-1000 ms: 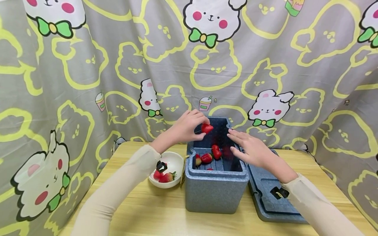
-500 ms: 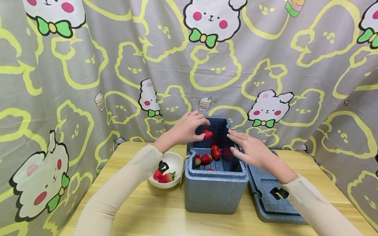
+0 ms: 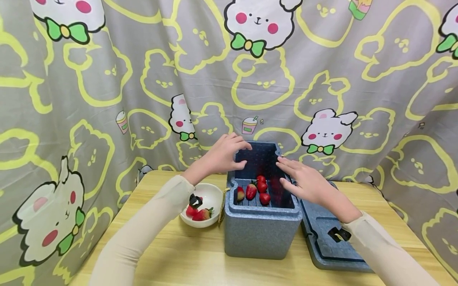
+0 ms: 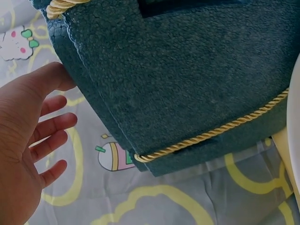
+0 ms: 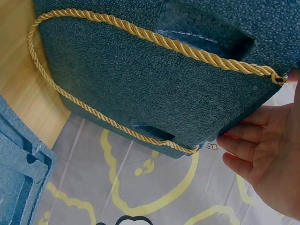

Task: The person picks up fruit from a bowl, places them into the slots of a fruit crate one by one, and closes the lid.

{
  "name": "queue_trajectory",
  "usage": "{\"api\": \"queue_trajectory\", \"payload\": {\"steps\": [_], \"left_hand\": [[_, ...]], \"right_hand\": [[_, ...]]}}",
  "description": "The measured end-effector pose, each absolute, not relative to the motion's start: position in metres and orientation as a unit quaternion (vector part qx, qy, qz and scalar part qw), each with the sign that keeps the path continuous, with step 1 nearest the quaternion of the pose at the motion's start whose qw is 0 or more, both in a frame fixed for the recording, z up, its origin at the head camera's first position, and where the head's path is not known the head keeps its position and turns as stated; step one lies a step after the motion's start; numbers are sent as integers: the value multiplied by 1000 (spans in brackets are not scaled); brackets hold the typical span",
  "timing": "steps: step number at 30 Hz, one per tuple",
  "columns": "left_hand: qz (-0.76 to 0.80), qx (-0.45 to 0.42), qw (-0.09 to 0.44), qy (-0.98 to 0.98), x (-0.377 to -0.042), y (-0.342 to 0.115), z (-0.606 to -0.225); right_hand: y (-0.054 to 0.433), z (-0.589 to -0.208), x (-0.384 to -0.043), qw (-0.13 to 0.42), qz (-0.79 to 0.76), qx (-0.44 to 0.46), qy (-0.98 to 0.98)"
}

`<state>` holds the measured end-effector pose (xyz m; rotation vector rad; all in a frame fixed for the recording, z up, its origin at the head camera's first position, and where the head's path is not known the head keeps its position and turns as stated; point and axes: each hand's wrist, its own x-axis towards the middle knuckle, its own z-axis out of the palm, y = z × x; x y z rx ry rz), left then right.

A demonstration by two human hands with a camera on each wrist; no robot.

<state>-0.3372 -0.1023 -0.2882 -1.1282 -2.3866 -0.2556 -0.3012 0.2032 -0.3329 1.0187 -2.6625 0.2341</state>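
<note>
A grey-blue foam cooler box [image 3: 262, 236] stands with its top uncovered and several red strawberries [image 3: 251, 192] on its ribbed floor. Above its left rim my left hand [image 3: 222, 155] holds nothing; thumb and fingers are spread apart with a gap between them. One strawberry [image 3: 264, 198] lies inside near the front wall. My right hand [image 3: 304, 180] has its fingers extended at the box's right rim. In the right wrist view those fingers [image 5: 246, 136] are by the box's edge. The left wrist view shows the thumb [image 4: 54, 77] close to the box's side.
Left of the box stands a white bowl [image 3: 216, 194] with a few strawberries [image 3: 201, 215]. The box's lid [image 3: 340, 242] lies on the wooden table [image 3: 179, 254] to the right. Gold rope [image 5: 178, 47] runs along the box's side. A patterned curtain [image 3: 207, 83] hangs behind.
My left hand has let go of a strawberry, which fell into the box; one second ago it was pinched above the opening. Some strawberries inside have shifted. The right hand has stayed in place.
</note>
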Motion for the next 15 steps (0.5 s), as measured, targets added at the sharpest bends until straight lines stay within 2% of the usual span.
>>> {"api": "queue_trajectory", "payload": {"steps": [15], "left_hand": [[-129,-387,270,-872,-338,-140,-304]], "right_hand": [[204,-334,-303,149,73,356,-920]]}}
